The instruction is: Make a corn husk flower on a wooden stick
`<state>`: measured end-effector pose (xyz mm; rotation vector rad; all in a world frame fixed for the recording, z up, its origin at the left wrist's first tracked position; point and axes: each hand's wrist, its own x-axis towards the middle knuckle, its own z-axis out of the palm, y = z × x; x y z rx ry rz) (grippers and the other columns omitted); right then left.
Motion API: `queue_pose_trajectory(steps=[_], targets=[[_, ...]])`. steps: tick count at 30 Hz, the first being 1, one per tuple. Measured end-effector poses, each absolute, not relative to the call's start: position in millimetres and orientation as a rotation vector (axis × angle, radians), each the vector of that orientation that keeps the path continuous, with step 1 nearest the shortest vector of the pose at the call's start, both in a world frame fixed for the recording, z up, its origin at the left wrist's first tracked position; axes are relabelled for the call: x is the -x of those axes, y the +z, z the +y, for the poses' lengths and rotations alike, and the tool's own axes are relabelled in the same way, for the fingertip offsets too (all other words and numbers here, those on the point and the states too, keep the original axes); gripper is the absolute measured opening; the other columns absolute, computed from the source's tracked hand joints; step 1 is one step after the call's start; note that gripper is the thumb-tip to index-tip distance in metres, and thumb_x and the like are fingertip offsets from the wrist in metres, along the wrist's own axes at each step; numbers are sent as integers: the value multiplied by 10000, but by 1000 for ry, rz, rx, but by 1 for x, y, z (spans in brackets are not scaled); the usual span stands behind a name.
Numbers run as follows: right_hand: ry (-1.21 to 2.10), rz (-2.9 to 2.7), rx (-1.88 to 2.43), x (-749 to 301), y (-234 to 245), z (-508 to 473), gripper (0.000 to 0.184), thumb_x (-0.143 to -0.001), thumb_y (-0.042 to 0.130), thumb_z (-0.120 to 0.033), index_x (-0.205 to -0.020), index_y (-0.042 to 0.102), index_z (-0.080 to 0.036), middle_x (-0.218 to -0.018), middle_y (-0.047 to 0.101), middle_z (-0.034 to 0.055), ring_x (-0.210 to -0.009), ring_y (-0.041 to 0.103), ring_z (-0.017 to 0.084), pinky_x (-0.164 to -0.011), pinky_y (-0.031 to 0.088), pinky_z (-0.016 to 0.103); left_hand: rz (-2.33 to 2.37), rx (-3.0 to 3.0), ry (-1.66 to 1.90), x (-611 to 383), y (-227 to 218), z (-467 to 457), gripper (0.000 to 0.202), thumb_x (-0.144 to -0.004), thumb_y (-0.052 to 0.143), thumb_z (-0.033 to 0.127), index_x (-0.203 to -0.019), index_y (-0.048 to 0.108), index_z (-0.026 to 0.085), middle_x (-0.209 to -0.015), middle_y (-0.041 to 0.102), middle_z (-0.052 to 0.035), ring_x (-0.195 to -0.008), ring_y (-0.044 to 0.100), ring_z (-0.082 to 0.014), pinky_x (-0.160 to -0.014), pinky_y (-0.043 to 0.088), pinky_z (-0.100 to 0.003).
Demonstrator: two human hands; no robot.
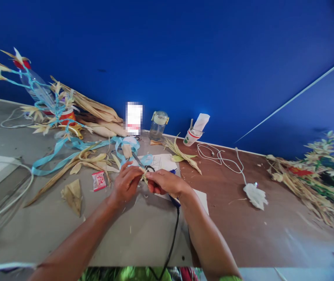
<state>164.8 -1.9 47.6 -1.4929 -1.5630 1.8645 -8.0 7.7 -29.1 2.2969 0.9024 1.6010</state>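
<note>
Both hands are meeting over the table, near the middle of the view, and a pale husk piece is sitting between their fingertips. The left hand is pinching it from one side; the right hand is grasping it from the other, thumb on top. The visible part of the piece is running roughly away from the person, slightly aslant; fingers are covering much of it, so I cannot tell which way its tip is pointing.

Just beyond the hands, paper is lying flat, and blue ribbon is curling away to the left. A black cord is trailing from beneath the right forearm toward the table's near edge. Left of the left hand, a red packet is lying near a brown scrap. Toward the wall, a jar is standing upright and a cup is tilting.
</note>
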Motion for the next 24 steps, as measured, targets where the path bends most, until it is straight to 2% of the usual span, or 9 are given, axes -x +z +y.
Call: queue_pose_trajectory(steps=[5, 16, 21, 24], targets=[[1993, -1477, 1453, -168, 44, 1, 530, -900, 404, -459, -500, 548, -143, -378, 425, -32, -327, 316, 48, -363, 211, 190, 886, -2301, 1633, 8, -28, 8, 148, -858, 510, 107, -887, 603, 218, -848, 717, -23, -811, 659, -147, -985, 435, -428], [2226, -1223, 1306, -175, 38, 6, 521, -887, 363, -431, -486, 530, -142, -344, 405, -23, -290, 265, 47, -327, 136, 175, 850, -2280, 1595, 9, -27, 7, 189, -851, 514, 73, -931, 606, 217, -877, 718, -27, -842, 659, -143, -1010, 413, -435], [2141, -1058, 1152, -187, 41, 8, 534, -880, 400, -510, -526, 541, -135, -367, 406, -31, -310, 216, 35, -333, 120, 166, 921, -2232, 1662, 9, -32, 10, 200, -833, 513, 76, -928, 620, 216, -864, 718, -21, -847, 667, -155, -987, 447, -411], [2033, -987, 1179, -183, 42, 7, 499, -858, 467, -549, -624, 580, -123, -453, 472, -27, -326, 256, 25, -333, 190, 159, 1000, -2165, 1656, 9, -35, 9, 216, -828, 500, 98, -938, 642, 218, -872, 723, -21, -903, 669, -173, -972, 464, -396]])
